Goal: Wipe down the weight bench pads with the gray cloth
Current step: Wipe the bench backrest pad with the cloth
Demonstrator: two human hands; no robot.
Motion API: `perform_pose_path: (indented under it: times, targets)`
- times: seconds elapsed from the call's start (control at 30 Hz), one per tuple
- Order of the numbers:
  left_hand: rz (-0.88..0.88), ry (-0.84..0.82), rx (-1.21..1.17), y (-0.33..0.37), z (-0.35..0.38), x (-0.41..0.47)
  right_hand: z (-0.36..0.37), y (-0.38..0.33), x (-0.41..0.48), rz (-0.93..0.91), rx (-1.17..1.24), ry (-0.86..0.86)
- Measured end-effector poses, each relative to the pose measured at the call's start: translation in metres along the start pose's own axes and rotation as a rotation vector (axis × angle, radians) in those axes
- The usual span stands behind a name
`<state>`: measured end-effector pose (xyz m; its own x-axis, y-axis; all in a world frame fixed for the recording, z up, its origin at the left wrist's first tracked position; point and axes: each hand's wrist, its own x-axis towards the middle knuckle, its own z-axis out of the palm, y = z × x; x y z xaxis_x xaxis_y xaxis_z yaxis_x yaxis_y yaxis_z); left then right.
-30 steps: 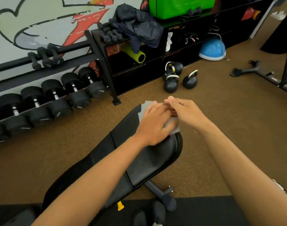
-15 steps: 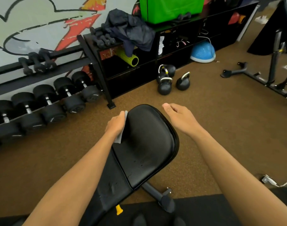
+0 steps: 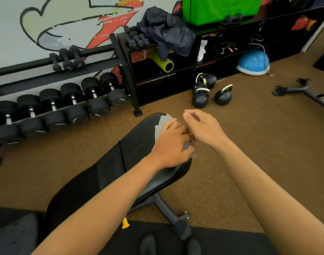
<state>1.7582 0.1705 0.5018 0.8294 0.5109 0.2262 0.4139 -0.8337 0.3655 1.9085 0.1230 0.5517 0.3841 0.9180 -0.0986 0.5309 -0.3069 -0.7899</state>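
Black mat (image 3: 231, 243) at the near edge, brown gym floor (image 3: 240, 162) past it. Weight bench runs away from the camera: back pad (image 3: 80, 190) nearest, seat pad (image 3: 139, 140) beyond, steel leg (image 3: 166, 207) under the seat end.

Left hand (image 3: 172, 146) lies on the far right part of the seat pad, fingers curled down onto the gray cloth (image 3: 164, 122), clamping it to the vinyl. Cloth is on the seat pad, mostly under that hand. One corner sticks out at the far tip of the pad and a bunch shows by the knuckles at the right edge. Right hand (image 3: 203, 126) hovers just over the left's fingers, loosely curled, nothing visible in it. Its lower fingers are hidden, so contact with the cloth can't be called.

Handling, judged: the cloth is light, thin and limp, so it bunches and folds instead of sliding flat. Best held with a spread palm over its middle and fingers hooked on an edge. The vinyl pad looks smooth and firm, so the cloth should glide, but it may slip out from under a loose hand. Nothing here is fragile.

Farther: kettlebells (image 3: 222, 95) on the floor, dumbbell rack (image 3: 65, 107) at left. Black shelf unit (image 3: 175, 83) holds a yellow-green foam roller (image 3: 162, 62) with a dark jacket (image 3: 168, 34) on top, and a blue balance dome (image 3: 253, 62) sits beside it. Painted wall (image 3: 47, 19) is at the back.
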Motion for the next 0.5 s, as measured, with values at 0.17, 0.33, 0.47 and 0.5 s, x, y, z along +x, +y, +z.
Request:
perform_pose_path:
  times: [0.17, 0.33, 0.47, 0.5]
  targets:
    - [0.013, 0.160, 0.046, 0.039, 0.031, -0.065, 0.014, -0.001, -0.003, -0.104, -0.087, -0.117]
    - [-0.246, 0.372, 0.192, 0.050, 0.091, -0.138, 0.040, 0.002, -0.017, -0.195, -0.184, -0.133]
    - [-0.603, 0.568, 0.109, 0.041, 0.123, -0.179, 0.055, 0.008, -0.025, -0.189, -0.183, -0.088]
    - [-0.659, 0.588, 0.094, 0.043, 0.126, -0.178, 0.059, 0.010, -0.026, -0.184, -0.173, -0.078]
